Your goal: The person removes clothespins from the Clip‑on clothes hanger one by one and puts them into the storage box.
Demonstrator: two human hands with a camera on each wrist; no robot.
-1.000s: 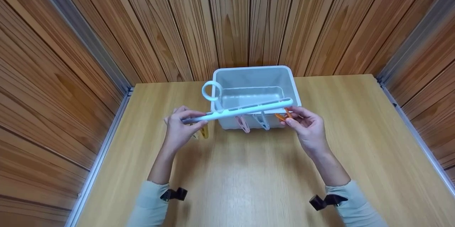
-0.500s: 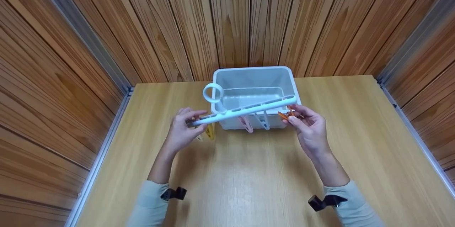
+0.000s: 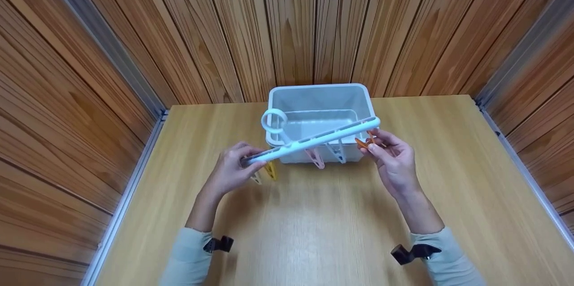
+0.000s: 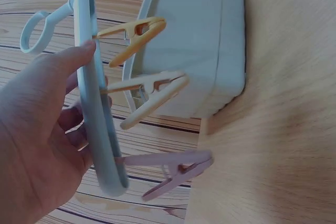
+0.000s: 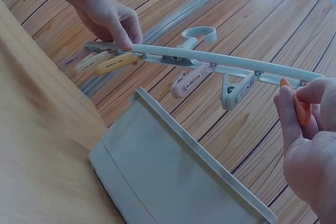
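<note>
Head view: left hand (image 3: pixel 231 171) gripping one end of the long pale-blue plastic peg hanger (image 3: pixel 314 140), right hand (image 3: pixel 392 160) pinching the orange clothes peg (image 3: pixel 364 142) at the other end, bar spanning between both above the white plastic tub (image 3: pixel 320 97) on the wooden desk (image 3: pixel 314 232).
Left wrist: fingers wrapped around the bar.
Right wrist: orange peg pinched.

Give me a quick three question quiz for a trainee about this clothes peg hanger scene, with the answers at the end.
1. True or false: the peg hanger lies inside the bin.
2. Which hand pinches the orange peg?
A. left hand
B. right hand
C. neither
3. Fill in: the left hand grips the hanger's ___ end, as the head view shows it.

Key:
1. False; both hands hold it up above the bin's near rim.
2. B, the right hand.
3. Left.
</note>
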